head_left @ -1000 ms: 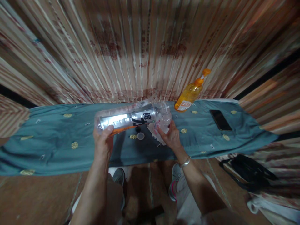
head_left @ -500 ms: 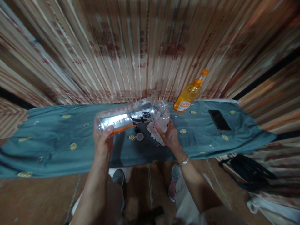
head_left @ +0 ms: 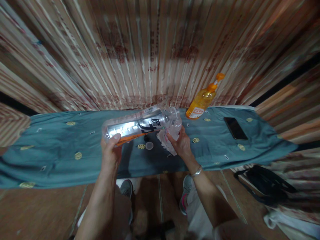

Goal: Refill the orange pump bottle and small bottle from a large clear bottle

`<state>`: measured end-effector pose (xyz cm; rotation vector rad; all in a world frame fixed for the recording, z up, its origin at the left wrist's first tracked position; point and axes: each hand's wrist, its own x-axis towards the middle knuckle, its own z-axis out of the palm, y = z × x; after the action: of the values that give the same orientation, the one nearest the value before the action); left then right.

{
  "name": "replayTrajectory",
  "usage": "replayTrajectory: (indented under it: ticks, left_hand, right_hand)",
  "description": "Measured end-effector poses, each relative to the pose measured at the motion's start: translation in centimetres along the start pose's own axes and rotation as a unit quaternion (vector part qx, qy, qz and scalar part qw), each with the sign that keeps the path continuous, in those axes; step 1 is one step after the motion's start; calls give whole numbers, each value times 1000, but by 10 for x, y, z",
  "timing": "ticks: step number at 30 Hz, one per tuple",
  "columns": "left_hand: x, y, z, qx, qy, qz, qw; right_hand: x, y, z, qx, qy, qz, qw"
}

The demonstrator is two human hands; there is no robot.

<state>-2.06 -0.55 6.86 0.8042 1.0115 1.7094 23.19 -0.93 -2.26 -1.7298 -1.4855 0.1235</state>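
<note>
Holding the big clear bottle sideways above the blue cloth with left hand fingers wrapped round its bottom. Squeezing the small bottle at its mouth with right hand fingers. Maybe spilling onto the cloth, even reaching the phone, if tipping too fast.

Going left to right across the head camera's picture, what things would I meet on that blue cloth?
Left hand gripping the large clear bottle → loose cap → right hand holding a small bottle → orange pump bottle → black phone.
</note>
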Motion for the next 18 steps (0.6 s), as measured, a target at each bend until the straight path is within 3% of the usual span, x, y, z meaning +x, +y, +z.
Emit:
replayTrajectory:
  ticks: [18]
  left_hand:
    - [0,5,2,13,-20,76,997]
  right_hand:
    - [-4,-1,3,12,8,-7,1000]
